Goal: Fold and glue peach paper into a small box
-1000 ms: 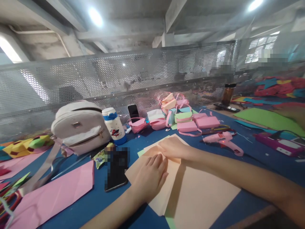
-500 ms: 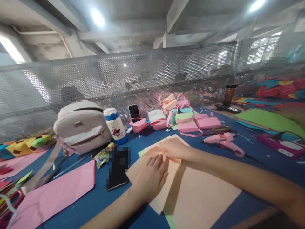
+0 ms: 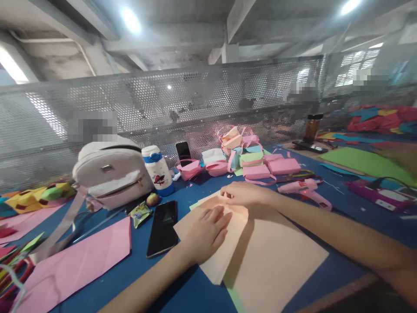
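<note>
A folded peach sheet of paper (image 3: pixel 228 248) lies at a slant over a larger peach sheet (image 3: pixel 276 265), with green paper (image 3: pixel 235 294) showing below. My left hand (image 3: pixel 206 232) rests flat on the folded sheet, fingers spread and pressing it down. At the sheet's far end my right hand (image 3: pixel 243 194) is closed, thumb and fingers bent around the raised edge. A small gap shows under its fingers; the exact grip is partly hidden. The fold stands slightly raised along its right side and casts a shadow on the larger sheet.
Left are a black phone (image 3: pixel 163 228), a snack packet (image 3: pixel 140 214), a pink sheet (image 3: pixel 81 261), a backpack (image 3: pixel 112 174) and a bottle (image 3: pixel 158 171). Small paper bags (image 3: pixel 257 172) stand behind. A pink glue gun (image 3: pixel 306 189) and a purple device (image 3: pixel 379 195) lie right.
My right hand has shifted slightly right with its wrist higher, and its knuckles have turned. The left hand stays flat, its fingers a little more spread. The folded sheet's near end has moved slightly away.
</note>
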Action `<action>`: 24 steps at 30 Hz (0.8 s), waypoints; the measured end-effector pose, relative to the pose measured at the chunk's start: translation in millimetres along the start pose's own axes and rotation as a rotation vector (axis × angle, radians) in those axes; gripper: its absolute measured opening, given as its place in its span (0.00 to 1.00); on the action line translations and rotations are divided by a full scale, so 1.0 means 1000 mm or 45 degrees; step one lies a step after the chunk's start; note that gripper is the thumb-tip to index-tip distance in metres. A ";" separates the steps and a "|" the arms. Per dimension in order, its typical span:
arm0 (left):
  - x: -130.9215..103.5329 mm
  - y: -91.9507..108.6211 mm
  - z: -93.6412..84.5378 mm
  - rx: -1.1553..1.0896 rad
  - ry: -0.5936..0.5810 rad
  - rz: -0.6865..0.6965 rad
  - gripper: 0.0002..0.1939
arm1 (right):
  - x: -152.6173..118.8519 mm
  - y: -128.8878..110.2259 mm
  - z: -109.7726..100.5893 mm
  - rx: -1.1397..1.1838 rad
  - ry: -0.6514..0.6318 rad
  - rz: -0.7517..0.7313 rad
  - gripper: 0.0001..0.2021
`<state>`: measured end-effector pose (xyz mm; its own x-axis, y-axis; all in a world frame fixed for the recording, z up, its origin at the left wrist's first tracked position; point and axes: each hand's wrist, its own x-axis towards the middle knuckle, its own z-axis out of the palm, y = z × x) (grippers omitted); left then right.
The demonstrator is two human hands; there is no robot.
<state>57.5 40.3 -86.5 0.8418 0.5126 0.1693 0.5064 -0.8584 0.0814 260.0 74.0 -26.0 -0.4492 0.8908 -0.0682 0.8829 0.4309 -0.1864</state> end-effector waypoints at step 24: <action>0.006 -0.005 -0.011 -0.060 -0.149 0.373 0.29 | -0.048 0.013 0.003 -0.217 0.033 -0.879 0.12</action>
<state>57.4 47.6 -75.0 0.9677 0.2396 0.0783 0.2323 -0.9683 0.0920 292.5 36.1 -28.4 -0.9121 0.4087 0.0338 0.4081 0.9127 -0.0226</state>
